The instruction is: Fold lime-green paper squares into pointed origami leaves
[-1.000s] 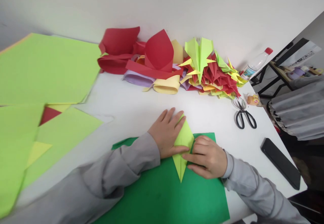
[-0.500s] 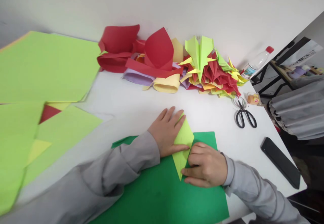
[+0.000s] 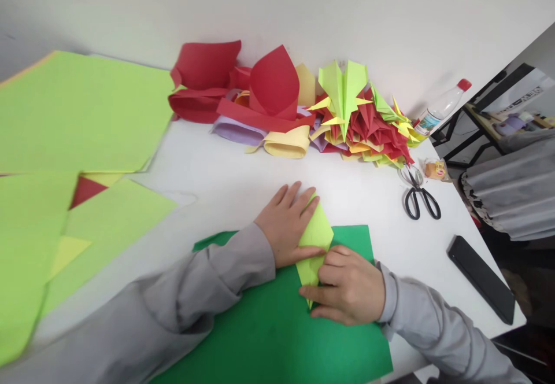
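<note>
A kite-shaped piece of folded yellow-green paper (image 3: 319,231) lies on a dark green sheet (image 3: 277,335), its narrow tip toward me. My left hand (image 3: 286,225) rests flat across the paper's upper left side, fingers spread and thumb stretched over its middle. On the lower right edge, my right hand (image 3: 352,288) has its fingers curled, with the fingertips at the pointed end of the paper. Part of that tip is hidden beneath the right fingers.
Large light green sheets (image 3: 82,112) cover the table's left side. Rolled red paper pieces (image 3: 277,83) and a pile of folded paper shapes (image 3: 364,121) stand along the wall. Scissors (image 3: 416,193), a bottle (image 3: 442,106), a small packet (image 3: 435,169) and a black case (image 3: 481,280) are at right.
My right hand has slid slightly left, its fingers now reaching across the paper's narrow tip. The left hand has stayed in place on the paper.
</note>
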A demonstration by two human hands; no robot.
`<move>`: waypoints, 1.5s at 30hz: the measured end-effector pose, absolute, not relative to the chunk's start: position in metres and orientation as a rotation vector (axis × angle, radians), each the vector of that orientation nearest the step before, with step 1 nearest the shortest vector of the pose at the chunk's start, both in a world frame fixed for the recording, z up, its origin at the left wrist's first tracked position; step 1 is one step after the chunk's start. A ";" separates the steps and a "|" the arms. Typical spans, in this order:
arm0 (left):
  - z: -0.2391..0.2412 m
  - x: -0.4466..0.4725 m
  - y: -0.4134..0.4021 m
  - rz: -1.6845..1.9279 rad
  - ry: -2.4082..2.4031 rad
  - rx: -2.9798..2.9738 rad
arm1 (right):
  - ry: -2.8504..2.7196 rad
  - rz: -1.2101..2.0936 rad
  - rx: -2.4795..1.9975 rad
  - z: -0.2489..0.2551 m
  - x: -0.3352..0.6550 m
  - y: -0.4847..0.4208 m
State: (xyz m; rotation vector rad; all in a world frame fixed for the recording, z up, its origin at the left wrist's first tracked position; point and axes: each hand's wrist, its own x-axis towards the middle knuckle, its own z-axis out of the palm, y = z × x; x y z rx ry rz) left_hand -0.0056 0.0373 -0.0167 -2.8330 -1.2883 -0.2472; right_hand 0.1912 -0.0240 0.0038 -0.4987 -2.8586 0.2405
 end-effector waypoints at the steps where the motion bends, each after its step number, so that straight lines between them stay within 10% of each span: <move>1: -0.016 -0.005 0.037 -0.239 -1.289 -2.832 | -2.860 0.233 -0.500 0.004 0.191 -0.024; 45: -0.018 -0.006 0.038 -0.199 -1.298 -2.826 | -2.804 0.285 -0.335 0.003 0.191 -0.035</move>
